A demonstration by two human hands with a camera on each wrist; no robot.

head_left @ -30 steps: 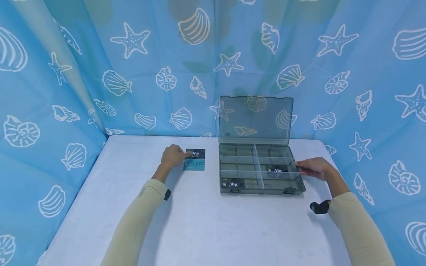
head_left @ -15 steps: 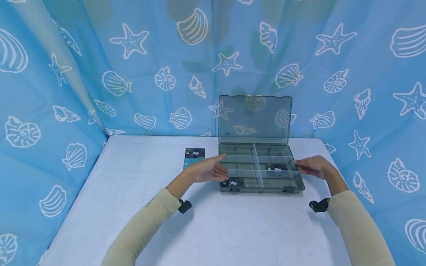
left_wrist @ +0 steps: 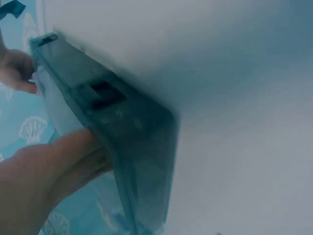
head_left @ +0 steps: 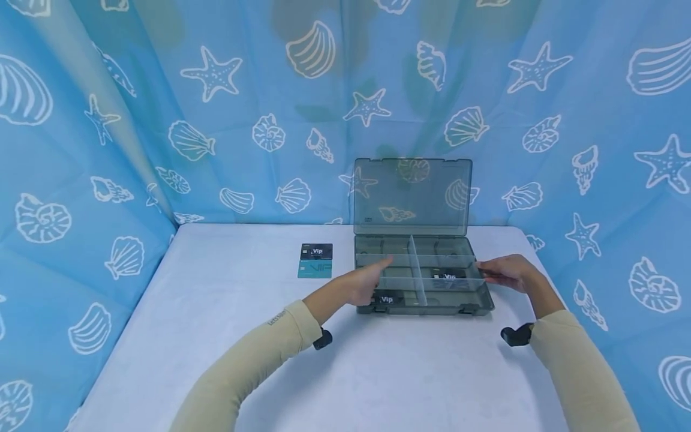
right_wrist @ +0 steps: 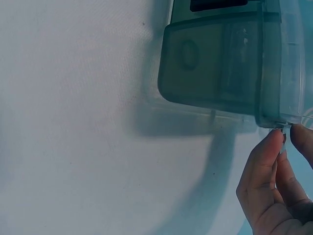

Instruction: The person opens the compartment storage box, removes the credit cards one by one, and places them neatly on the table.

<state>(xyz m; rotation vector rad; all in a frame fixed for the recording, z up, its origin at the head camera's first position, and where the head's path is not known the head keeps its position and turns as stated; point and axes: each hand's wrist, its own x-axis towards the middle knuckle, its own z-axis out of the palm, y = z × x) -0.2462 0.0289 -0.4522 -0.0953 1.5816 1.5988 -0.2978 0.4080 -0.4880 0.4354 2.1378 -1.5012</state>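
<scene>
Toward the table's (head_left: 378, 372) back edge, a black card (head_left: 323, 254) and a teal card (head_left: 315, 269) lie left of the open box (head_left: 423, 311). The left hand (head_left: 363, 284) reaches in over the box's left side, grip impossible to tell; the right hand (head_left: 509, 272) pinches its right rim.

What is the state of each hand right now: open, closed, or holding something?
Left hand: partly inside the rectangular transparent grey plastic box; grip cannot be told.
Right hand: closed, pinching the box's right edge.
</scene>
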